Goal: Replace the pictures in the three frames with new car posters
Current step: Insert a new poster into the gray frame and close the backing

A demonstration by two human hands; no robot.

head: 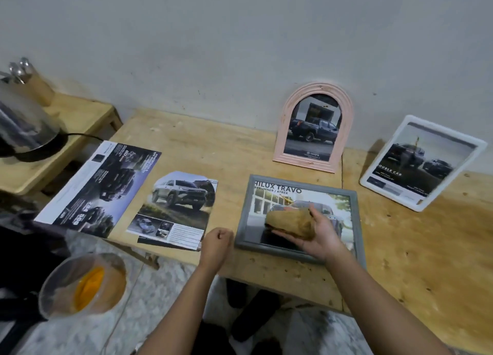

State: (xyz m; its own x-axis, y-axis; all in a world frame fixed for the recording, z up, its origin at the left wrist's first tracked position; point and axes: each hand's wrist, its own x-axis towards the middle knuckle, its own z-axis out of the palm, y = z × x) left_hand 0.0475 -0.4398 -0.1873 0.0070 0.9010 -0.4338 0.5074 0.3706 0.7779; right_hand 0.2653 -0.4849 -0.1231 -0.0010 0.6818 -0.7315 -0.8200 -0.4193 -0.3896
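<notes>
A grey rectangular frame (pixel 357 221) lies flat on the wooden table (pixel 208 146), holding a "HILUX TRAVO" car poster. My right hand (pixel 317 232) holds a brown crumpled cloth (pixel 290 224) just over its glass. My left hand (pixel 217 244) is a loose fist holding nothing, at the table's front edge, left of the frame. A pink arched frame (pixel 282 130) with a dark pickup picture leans against the wall. A white frame (pixel 373 173) with a "DOUBLE CAB" poster leans at the right. Two loose car brochures (pixel 176 208) (pixel 101 186) lie to the left.
A low wooden side table (pixel 80 119) at the left carries a metal kettle (pixel 24 125) with a black cord and a cup of utensils (pixel 37 85). A clear plastic container (pixel 80 282) with orange content sits on the floor at lower left. Dark sandals (pixel 250 309) lie under the table.
</notes>
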